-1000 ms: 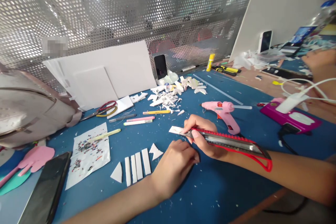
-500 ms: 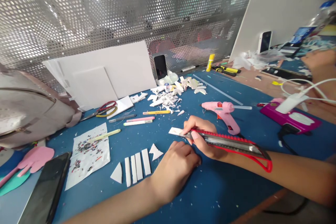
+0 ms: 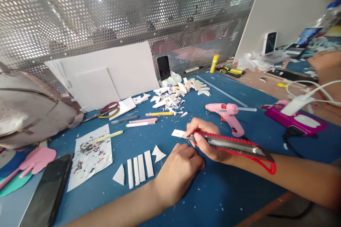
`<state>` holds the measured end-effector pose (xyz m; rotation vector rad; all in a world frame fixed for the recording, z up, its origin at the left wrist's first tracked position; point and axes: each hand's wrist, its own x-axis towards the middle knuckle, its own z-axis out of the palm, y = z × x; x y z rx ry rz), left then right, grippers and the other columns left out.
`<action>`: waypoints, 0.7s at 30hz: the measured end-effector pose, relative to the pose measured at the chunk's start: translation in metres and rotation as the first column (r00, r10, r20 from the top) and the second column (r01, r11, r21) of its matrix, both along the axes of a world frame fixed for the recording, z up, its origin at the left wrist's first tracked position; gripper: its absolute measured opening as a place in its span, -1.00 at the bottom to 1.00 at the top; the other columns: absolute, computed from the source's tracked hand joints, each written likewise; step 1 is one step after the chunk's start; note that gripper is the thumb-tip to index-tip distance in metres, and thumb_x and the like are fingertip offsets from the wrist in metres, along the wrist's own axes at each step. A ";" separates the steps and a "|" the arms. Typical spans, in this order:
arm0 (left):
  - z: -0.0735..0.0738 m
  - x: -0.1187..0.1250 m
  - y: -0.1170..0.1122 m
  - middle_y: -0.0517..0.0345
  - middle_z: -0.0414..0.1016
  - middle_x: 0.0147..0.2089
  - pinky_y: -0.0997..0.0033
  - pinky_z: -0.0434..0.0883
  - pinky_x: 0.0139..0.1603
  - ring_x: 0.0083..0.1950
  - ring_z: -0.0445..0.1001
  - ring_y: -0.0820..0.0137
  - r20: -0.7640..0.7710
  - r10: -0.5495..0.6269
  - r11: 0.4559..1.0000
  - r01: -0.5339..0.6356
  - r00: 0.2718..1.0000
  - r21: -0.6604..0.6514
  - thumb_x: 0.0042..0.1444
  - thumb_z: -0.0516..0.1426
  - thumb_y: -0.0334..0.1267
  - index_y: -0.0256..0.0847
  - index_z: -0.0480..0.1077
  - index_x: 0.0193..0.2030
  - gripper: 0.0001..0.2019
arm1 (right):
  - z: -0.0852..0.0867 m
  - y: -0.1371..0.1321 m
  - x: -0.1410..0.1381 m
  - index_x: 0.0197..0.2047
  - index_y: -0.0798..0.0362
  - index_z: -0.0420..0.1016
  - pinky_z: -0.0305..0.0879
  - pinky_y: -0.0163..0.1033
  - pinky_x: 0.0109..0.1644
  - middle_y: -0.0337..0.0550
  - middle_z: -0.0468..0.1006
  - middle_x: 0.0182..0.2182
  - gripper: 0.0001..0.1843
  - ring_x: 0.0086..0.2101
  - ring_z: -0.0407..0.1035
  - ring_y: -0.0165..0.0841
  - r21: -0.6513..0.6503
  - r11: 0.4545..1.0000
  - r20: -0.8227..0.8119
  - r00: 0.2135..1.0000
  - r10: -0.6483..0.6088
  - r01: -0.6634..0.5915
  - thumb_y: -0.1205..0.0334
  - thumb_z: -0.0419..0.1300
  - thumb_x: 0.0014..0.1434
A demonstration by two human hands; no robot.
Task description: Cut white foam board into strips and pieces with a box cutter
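Observation:
My right hand (image 3: 204, 138) is closed round a red utility knife (image 3: 234, 145), whose blade tip rests on a small white foam piece (image 3: 178, 133) lying on the blue cutting mat (image 3: 226, 191). My left hand (image 3: 178, 168) lies just in front of that piece with its fingers curled down on the mat; what the fingertips press is hidden. To the left of the left hand lie three white foam strips (image 3: 140, 166) side by side, with a white triangle (image 3: 119, 175) on one side and a jagged white offcut (image 3: 158, 153) on the other.
A pink glue gun (image 3: 226, 113) lies right of the knife. White scraps (image 3: 173, 97), pens (image 3: 141, 122), scissors (image 3: 105, 110) and white boards (image 3: 106, 74) sit further back. A dark phone (image 3: 46, 193) and a paper with debris (image 3: 89, 156) lie left. A magenta box (image 3: 295, 122) with cables stands right.

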<state>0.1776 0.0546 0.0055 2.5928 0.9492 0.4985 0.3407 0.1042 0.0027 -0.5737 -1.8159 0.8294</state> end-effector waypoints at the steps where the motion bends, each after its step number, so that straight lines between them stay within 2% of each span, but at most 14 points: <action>1: 0.000 0.001 0.000 0.05 0.47 -0.16 0.29 0.39 -0.07 -0.09 0.41 0.29 -0.015 0.001 1.000 -0.001 1.000 0.005 0.41 0.00 -0.33 -0.20 0.45 -0.22 -0.78 | 0.001 0.000 0.000 -0.22 0.03 0.40 0.15 -0.26 -0.45 -0.28 0.33 -0.53 -0.83 -0.54 0.23 -0.40 0.002 1.000 -0.005 1.000 0.003 -0.003 0.15 0.07 0.35; 6: 0.006 0.005 -0.001 -0.02 0.46 -0.13 0.21 0.43 -0.08 -0.10 0.40 0.25 -0.089 0.018 1.000 -0.019 0.996 -0.009 0.39 -0.05 -0.44 -0.25 0.42 -0.18 -0.77 | 0.002 0.000 -0.002 -0.23 0.03 0.39 0.16 -0.27 -0.45 -0.29 0.32 -0.54 -0.84 -0.54 0.23 -0.41 0.007 1.000 -0.016 1.000 0.009 -0.009 0.17 0.06 0.35; 9: 0.012 0.003 -0.007 -0.05 0.49 -0.13 0.19 0.45 -0.06 -0.10 0.43 0.23 -0.115 0.009 0.999 -0.015 0.993 -0.051 0.35 -0.01 -0.48 -0.27 0.42 -0.19 -0.81 | 0.002 0.000 -0.002 -0.23 0.03 0.39 0.15 -0.28 -0.46 -0.29 0.33 -0.54 -0.84 -0.55 0.22 -0.42 0.013 1.000 -0.015 1.000 0.004 -0.004 0.17 0.06 0.35; 12: 0.023 -0.004 -0.022 0.07 0.53 -0.22 0.36 0.47 -0.08 -0.15 0.48 0.32 -0.104 -0.080 0.986 0.064 0.991 -0.151 0.28 0.12 -0.48 -0.24 0.45 -0.25 -0.88 | 0.000 0.000 -0.002 -0.23 0.03 0.38 0.13 -0.29 -0.47 -0.30 0.33 -0.54 -0.83 -0.56 0.23 -0.43 0.022 1.000 -0.012 1.000 -0.005 0.005 0.17 0.05 0.36; 13: 0.028 -0.008 -0.027 0.16 0.55 -0.25 0.49 0.46 -0.09 -0.18 0.51 0.40 -0.065 -0.159 0.962 0.140 0.985 -0.234 0.25 0.17 -0.48 -0.22 0.46 -0.28 -0.89 | -0.001 0.000 -0.002 -0.22 0.03 0.38 0.14 -0.29 -0.47 -0.30 0.34 -0.54 -0.83 -0.57 0.24 -0.43 0.026 1.000 -0.006 1.000 -0.007 0.008 0.17 0.05 0.36; 14: 0.036 -0.013 -0.031 0.22 0.58 -0.26 0.59 0.45 -0.11 -0.21 0.53 0.47 0.023 -0.256 0.897 0.247 0.966 -0.366 0.23 0.21 -0.48 -0.21 0.47 -0.30 -0.89 | -0.002 0.000 -0.002 -0.22 0.03 0.38 0.14 -0.29 -0.47 -0.30 0.35 -0.55 -0.84 -0.57 0.25 -0.44 0.030 1.000 0.001 1.000 -0.009 0.009 0.17 0.04 0.36; 15: 0.046 -0.018 -0.033 0.25 0.60 -0.26 0.66 0.43 -0.15 -0.26 0.53 0.53 0.131 -0.302 0.818 0.327 0.944 -0.473 0.21 0.25 -0.47 -0.21 0.48 -0.31 -0.89 | -0.003 0.000 -0.002 -0.22 0.03 0.38 0.14 -0.30 -0.47 -0.30 0.35 -0.55 -0.84 -0.57 0.26 -0.44 0.037 0.999 0.009 1.000 -0.012 0.012 0.18 0.04 0.35; 16: 0.059 -0.023 -0.033 0.25 0.61 -0.25 0.69 0.42 -0.23 -0.29 0.54 0.55 0.232 -0.319 0.750 0.395 0.919 -0.531 0.21 0.24 -0.48 -0.21 0.49 -0.30 -0.89 | -0.004 0.000 -0.003 -0.22 0.03 0.39 0.14 -0.30 -0.48 -0.31 0.35 -0.55 -0.85 -0.58 0.26 -0.45 0.047 0.999 0.016 1.000 -0.018 0.017 0.20 0.04 0.35; 17: 0.072 -0.029 -0.028 0.21 0.62 -0.19 0.68 0.43 -0.24 -0.27 0.54 0.53 0.306 -0.283 0.721 0.412 0.909 -0.557 0.24 0.22 -0.45 -0.20 0.51 -0.24 -0.92 | -0.005 0.000 -0.004 -0.22 0.03 0.39 0.12 -0.31 -0.48 -0.31 0.35 -0.55 -0.86 -0.59 0.25 -0.45 0.063 0.998 0.021 0.999 -0.027 0.025 0.21 0.04 0.34; 18: 0.086 -0.035 -0.019 0.22 0.62 -0.20 0.66 0.44 -0.22 -0.25 0.55 0.53 0.370 -0.210 0.747 0.393 0.905 -0.536 0.28 0.19 -0.40 -0.18 0.52 -0.22 -0.92 | -0.006 0.001 -0.005 -0.24 0.02 0.39 0.10 -0.31 -0.49 -0.31 0.35 -0.55 -0.87 -0.59 0.24 -0.46 0.085 0.996 0.023 0.999 -0.037 0.035 0.22 0.05 0.32; 20: 0.108 -0.044 0.012 0.27 0.61 -0.26 0.64 0.43 -0.24 -0.27 0.54 0.55 0.291 0.033 0.878 0.111 0.956 -0.465 0.29 0.15 -0.44 -0.17 0.51 -0.26 -0.85 | -0.006 0.001 -0.007 -0.26 0.02 0.39 0.08 -0.31 -0.49 -0.32 0.35 -0.55 -0.90 -0.60 0.22 -0.47 0.142 0.989 0.026 0.998 -0.054 0.049 0.25 0.07 0.26; 21: 0.114 -0.046 0.034 0.29 0.59 -0.29 0.63 0.41 -0.28 -0.31 0.51 0.55 0.273 0.087 0.957 -0.004 0.958 -0.290 0.26 0.16 -0.46 -0.18 0.49 -0.31 -0.84 | -0.006 0.001 -0.008 -0.26 0.01 0.40 0.08 -0.31 -0.49 -0.32 0.35 -0.56 -0.91 -0.61 0.22 -0.48 0.173 0.984 0.031 0.998 -0.054 0.048 0.26 0.08 0.23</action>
